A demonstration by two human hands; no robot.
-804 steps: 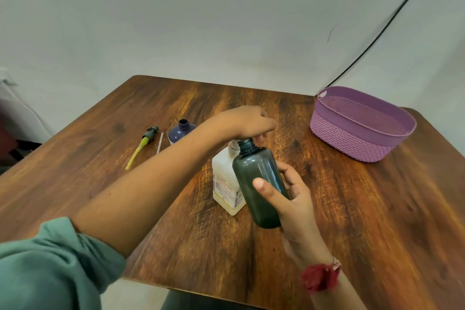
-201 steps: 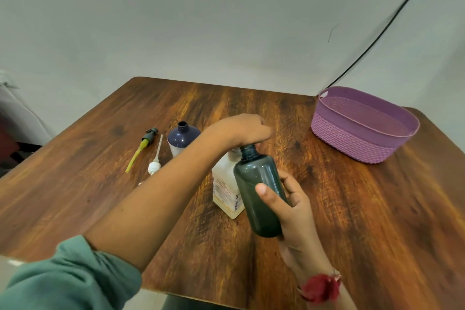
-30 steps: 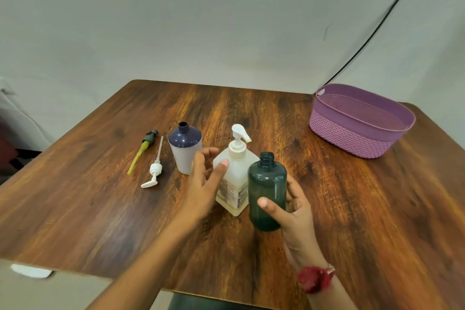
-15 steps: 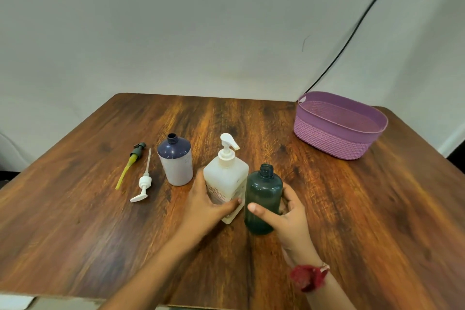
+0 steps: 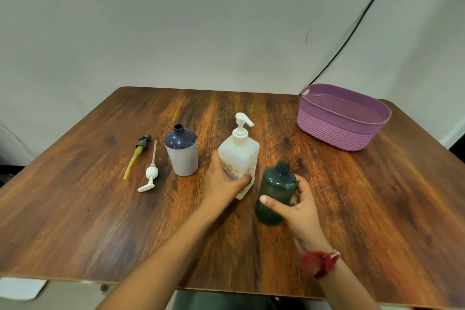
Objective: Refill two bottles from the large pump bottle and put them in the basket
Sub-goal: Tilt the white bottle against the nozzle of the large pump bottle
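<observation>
**A:** What has your left hand got?

**B:** My left hand (image 5: pixel 224 181) is curled round the lower part of the pump bottle (image 5: pixel 239 156) and grips it. The bottle stands upright near the middle of the table (image 5: pixel 100 209), with its white nozzle pointing right.

**A:** And the right?

**B:** My right hand (image 5: pixel 299 206) holds the green bottle (image 5: pixel 275 191), thumb across the front and fingers wrapped behind. It is just right of the pump bottle and nearer to me. Its neck is open and leans a little to the right. I cannot tell whether its base touches the wood. There is a red wristband (image 5: pixel 320 262) on that arm.

**A:** Where is the other bottle?

**B:** The blue bottle (image 5: pixel 181 153) stands upright to the left of the pump bottle, near my left hand but apart from it. Its neck is open too.

**A:** What lies beside it?

**B:** There are two loose pumps to its left, both flat on the table. The white pump (image 5: pixel 150 173) is the nearer one, with its head towards me. The green pump (image 5: pixel 137 156), with a yellow tube, lies just beyond it.

**A:** And the basket?

**B:** The basket (image 5: pixel 334 131) is purple and sits at the far right corner, well apart from both hands and from every bottle. A black cable (image 5: pixel 352 30) runs down the wall (image 5: pixel 176 20) behind it.
</observation>
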